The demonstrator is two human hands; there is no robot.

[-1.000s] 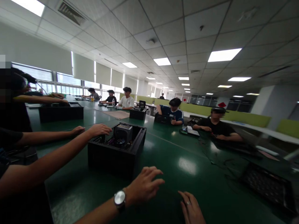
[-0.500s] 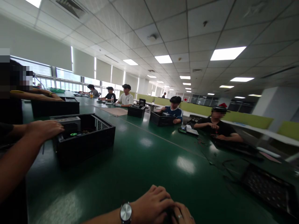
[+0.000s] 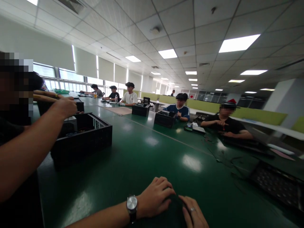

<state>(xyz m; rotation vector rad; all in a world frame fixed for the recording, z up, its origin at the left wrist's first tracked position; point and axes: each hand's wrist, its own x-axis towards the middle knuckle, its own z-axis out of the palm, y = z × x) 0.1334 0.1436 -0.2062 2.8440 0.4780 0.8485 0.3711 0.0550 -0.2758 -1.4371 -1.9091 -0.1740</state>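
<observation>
My left hand (image 3: 155, 197), with a wristwatch, rests on the green table (image 3: 142, 158) at the bottom middle, its fingers curled over a small dark thing (image 3: 175, 207) that I cannot make out. My right hand (image 3: 194, 212), with a ring, lies just to the right, fingers pressed together against the same dark thing. The frame's bottom edge cuts off part of the right hand.
A co-worker's arm (image 3: 30, 139) reaches from the left over an open black computer case (image 3: 82, 136). More black cases (image 3: 165, 118) and several seated people (image 3: 225, 122) line the long table. Loose cables (image 3: 225, 160) and a dark perforated panel (image 3: 275, 185) lie at the right.
The black case slid left, toward the co-worker, whose hand has risen above it. My hands came together at the bottom edge, then parted slightly around the dark thing.
</observation>
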